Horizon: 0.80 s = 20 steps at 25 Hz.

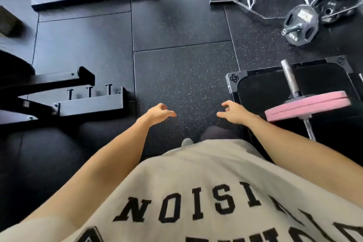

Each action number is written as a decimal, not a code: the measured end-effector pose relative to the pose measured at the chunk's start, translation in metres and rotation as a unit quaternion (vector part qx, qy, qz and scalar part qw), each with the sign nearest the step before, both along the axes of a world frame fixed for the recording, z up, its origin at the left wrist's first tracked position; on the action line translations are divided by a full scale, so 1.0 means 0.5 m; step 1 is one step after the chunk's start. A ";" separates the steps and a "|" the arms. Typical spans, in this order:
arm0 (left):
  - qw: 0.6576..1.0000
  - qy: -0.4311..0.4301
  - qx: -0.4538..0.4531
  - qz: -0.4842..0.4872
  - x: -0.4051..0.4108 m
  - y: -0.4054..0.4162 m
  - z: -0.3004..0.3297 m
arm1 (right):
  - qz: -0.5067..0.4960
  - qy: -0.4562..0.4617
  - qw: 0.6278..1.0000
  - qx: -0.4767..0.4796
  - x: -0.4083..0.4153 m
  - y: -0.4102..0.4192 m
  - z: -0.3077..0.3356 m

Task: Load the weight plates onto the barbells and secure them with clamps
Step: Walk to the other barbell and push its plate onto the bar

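Speckled black rubber gym flooring. Left hand & right hand hover w/ fingers loosely curled, holding nothing, likely between loads. Pink round weight plates sit on steel barbell sleeve at right, over black platform; no clamp visible yet.

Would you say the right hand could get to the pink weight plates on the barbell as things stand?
Probably yes. The right hand hangs empty, fingers loosely curled, just beside the pink weight plates, and nothing lies between them.
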<state>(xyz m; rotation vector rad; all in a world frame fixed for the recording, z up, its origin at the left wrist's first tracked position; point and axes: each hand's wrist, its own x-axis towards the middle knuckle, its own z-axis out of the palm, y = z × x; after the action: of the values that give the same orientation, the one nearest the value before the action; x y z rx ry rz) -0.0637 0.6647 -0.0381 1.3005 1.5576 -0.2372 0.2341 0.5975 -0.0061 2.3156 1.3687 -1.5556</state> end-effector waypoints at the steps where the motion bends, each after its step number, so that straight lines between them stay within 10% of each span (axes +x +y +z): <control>1: 1.000 -0.003 -0.001 -0.001 0.009 0.061 0.003 | 0.001 0.002 1.000 -0.002 0.009 0.062 -0.001; 20: 0.985 0.013 0.040 0.169 0.069 1.078 0.021 | 0.167 -0.010 0.985 -0.030 0.109 1.296 -0.025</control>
<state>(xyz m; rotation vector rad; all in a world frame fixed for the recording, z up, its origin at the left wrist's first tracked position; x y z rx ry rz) -0.0291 1.2035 -0.0276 1.0747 1.7953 0.0236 0.2888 1.2457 -0.0186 1.9356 1.5798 -1.4453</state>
